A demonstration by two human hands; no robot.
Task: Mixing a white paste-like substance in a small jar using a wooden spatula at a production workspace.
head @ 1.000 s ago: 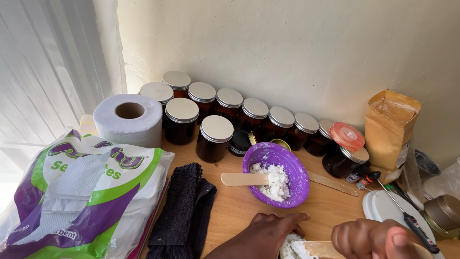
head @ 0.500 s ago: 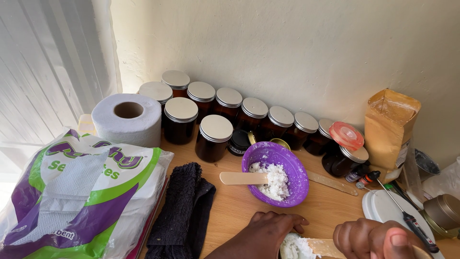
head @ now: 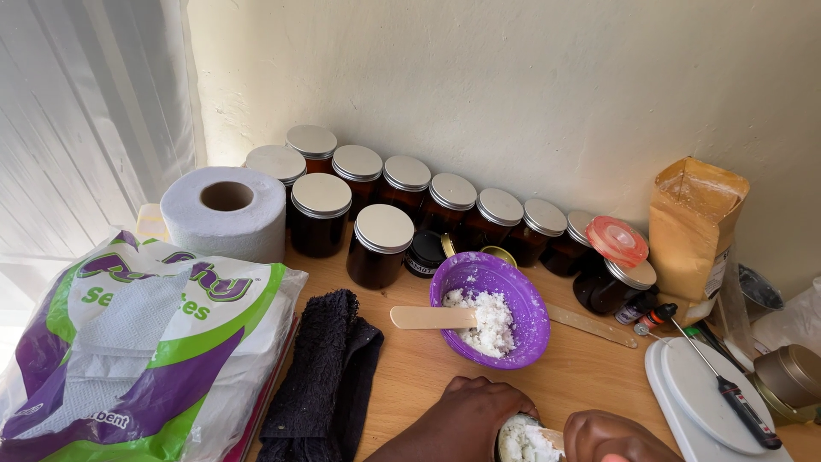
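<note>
We find both hands at the near edge of the wooden bench (head: 428, 376). The left hand (head: 466, 419) has its fingers wrapped around a small jar (head: 522, 441) filled with a white crumbly paste; the jar stands at that near edge, partly cut off by the frame. The right hand (head: 611, 436) sits just beside the jar mouth and appears to pinch a short wooden stick (head: 552, 438) dipped in the paste, though we cannot tell how its fingers close, as most of them lie out of view. Just beyond the jar stands a purple bowl (head: 496, 308) holding more white paste and a wooden spatula (head: 432, 317) whose handle overhangs the rim. A row of dark lidded jars (head: 380, 244) lines the wall; a black cloth (head: 329, 376), a paper roll (head: 224, 210) and a plastic pack (head: 128, 342) lie toward the left edge, and a white scale (head: 714, 402) with a probe thermometer (head: 727, 393) sits toward the right. In our judgement, the jar stands close enough to the edge that a slip could send it off, and the overhanging spatula could tip the bowl if knocked.
</note>
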